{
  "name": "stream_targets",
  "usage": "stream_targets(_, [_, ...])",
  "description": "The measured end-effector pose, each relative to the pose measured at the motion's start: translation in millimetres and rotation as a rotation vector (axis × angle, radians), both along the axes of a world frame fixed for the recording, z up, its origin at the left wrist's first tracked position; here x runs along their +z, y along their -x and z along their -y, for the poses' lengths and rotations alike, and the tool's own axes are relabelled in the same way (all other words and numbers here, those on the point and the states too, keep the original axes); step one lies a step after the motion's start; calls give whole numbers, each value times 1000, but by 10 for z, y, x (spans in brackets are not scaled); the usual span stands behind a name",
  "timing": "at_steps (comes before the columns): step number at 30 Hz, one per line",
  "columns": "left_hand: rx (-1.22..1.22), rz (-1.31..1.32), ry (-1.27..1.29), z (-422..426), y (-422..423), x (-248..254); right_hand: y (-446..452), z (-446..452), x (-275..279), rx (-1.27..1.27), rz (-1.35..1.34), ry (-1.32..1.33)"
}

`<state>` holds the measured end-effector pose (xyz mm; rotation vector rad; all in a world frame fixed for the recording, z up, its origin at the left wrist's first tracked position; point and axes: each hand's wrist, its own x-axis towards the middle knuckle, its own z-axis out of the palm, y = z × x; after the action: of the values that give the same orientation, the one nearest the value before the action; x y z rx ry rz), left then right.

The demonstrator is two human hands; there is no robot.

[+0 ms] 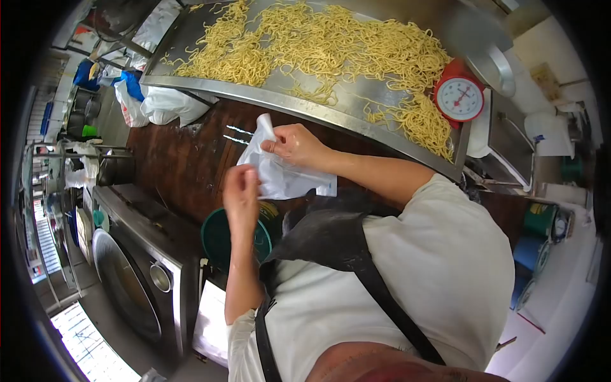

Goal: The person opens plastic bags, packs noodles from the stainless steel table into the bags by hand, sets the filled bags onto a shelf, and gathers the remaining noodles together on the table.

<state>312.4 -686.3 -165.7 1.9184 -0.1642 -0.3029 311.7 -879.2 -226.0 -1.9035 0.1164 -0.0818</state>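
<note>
A white, translucent plastic bag [275,172] hangs over the floor, in front of the metal table. My right hand [296,145] pinches the bag near its upper part, thumb against fingers. My left hand [240,194] is at the bag's left edge, slightly blurred, with its fingers curled in. Whether a bit of the bag is between those fingers is hidden. Beyond the hands, yellow noodles [331,41] lie spread in loose heaps over the metal table [299,83].
A red dial scale [459,99] stands at the table's right end, touching noodles. Below my left hand is a green bucket [216,239]. A steel appliance [143,235] with a round opening stands at left. White bags [168,105] sit by the table's left end.
</note>
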Motion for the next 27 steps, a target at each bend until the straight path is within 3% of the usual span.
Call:
stream_targets(1, [-90,-324,221,156,-60,-124,-45,-1,-2,11,29,-132])
stream_targets(3, [-65,-213,350,583,-149,-257,-164,-34,17,33,100,-393])
stream_targets(4, [-115,-226,348,615,-357,-332,-281,14,-110,-26,28,-357])
stream_targets(7, [-220,-284,367,644,-953,-625,-445,320,117,-54,89,59])
stream_targets(11, [-234,-396,463,914,-1596,-807,-610,541,6,-226,183,493])
stream_targets(12, [-257,-423,452,956,-1737,-908,-637,551,51,-285,93,495])
stream_targets(15, [-440,-480,394,1102,-2133,-964,-806,547,-25,-515,110,415])
stream_targets(17, [-517,-523,403,1291,-2173,-901,-931,516,54,-702,95,188])
stream_targets(21, [-1020,-289,143,1645,-2286,-865,-1011,621,69,-841,-7,-64])
stream_targets(22, [-1009,-417,175,1765,-2332,-948,-998,685,32,-854,-49,-18])
stream_targets(25, [-887,-458,240,2074,-2515,-1094,-874,911,-68,-872,-144,195])
stream_targets(27, [-618,-674,321,2280,-2655,-1108,-775,987,-87,-860,-164,438])
